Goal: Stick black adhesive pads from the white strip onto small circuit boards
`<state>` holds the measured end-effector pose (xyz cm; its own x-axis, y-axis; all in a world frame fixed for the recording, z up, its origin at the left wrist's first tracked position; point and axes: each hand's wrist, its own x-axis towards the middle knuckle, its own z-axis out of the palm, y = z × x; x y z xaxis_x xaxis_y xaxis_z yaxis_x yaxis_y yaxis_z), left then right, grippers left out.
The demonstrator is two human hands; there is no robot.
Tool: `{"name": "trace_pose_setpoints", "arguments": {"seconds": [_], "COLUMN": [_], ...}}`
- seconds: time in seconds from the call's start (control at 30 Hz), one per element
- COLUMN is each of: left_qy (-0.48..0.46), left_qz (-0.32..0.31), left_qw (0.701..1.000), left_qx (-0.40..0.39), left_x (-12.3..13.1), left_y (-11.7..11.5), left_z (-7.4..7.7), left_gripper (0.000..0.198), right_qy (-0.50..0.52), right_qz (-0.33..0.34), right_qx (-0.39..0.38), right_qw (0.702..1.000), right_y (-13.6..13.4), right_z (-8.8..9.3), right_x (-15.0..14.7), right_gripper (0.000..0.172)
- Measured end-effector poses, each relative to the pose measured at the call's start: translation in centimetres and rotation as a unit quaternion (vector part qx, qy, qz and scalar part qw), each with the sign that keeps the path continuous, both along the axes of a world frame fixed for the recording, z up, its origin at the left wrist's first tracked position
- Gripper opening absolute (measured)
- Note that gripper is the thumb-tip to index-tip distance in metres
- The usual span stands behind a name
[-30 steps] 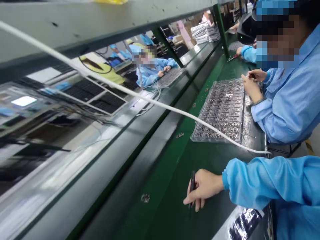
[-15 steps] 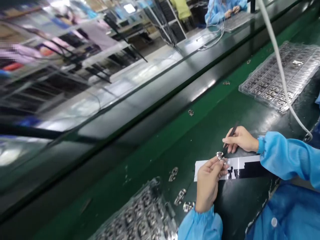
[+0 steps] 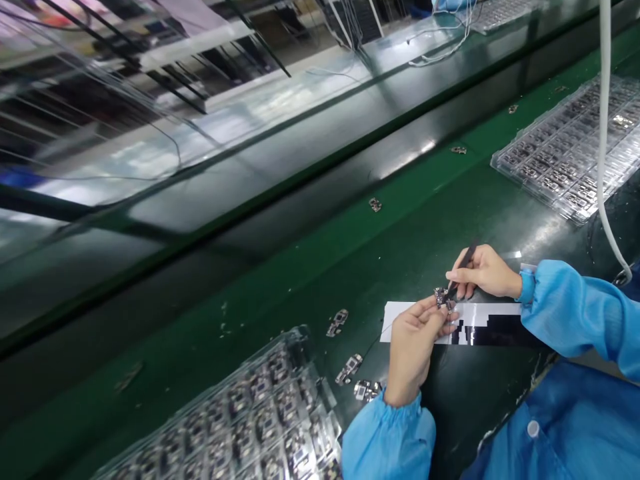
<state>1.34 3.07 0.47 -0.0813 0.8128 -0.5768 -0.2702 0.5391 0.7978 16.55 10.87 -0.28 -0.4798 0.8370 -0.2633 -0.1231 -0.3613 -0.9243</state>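
Between thumb and fingers, my left hand (image 3: pixel 417 337) pinches a small circuit board (image 3: pixel 442 298) above the bench. My right hand (image 3: pixel 483 272) is closed round dark tweezers (image 3: pixel 468 257), held like a pen, their tips at the board's right edge. Under the hands lies a white backing strip (image 3: pixel 395 319) with black stickers (image 3: pixel 510 329) on its right part. Left of my left wrist lie several loose circuit boards, among them one board (image 3: pixel 349 369) and another board (image 3: pixel 337 323). My fingers partly cover the held board.
A clear plastic tray (image 3: pixel 280 413) full of boards lies at the lower left, and a second tray (image 3: pixel 570 143) at the upper right. A white cable (image 3: pixel 604 127) hangs down at the right. More boards, such as this one (image 3: pixel 375 205), lie along the green belt.
The camera view has tilted down, so the background has shifted upward. The tweezer tips now meet the board, which has turned slightly in my left fingers. Both hands keep their grips.
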Motion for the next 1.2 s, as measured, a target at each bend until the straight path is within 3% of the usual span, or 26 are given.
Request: {"name": "trace_pose_setpoints", "arguments": {"seconds": [0.93,1.1,1.2], "left_qy": [0.01,0.017,0.015], "left_qz": [0.002,-0.002,-0.007], "left_qw": [1.0,1.0,1.0], "left_qx": [-0.005,-0.013,-0.013], "left_x": [0.17,0.14,0.13], "left_y": [0.01,0.0,0.03], "left_z": [-0.04,-0.17,-0.14], "left_gripper": [0.043,0.044,0.042], "right_qy": [-0.026,-0.042,-0.045], "right_qz": [0.029,0.034,0.041], "right_qx": [0.012,0.039,0.098], "right_qw": [0.999,0.998,0.993], "right_y": [-0.14,-0.47,-0.79], "right_z": [-0.18,-0.09,0.11], "right_x": [-0.09,-0.01,0.18], "right_gripper": [0.035,0.029,0.026]}}
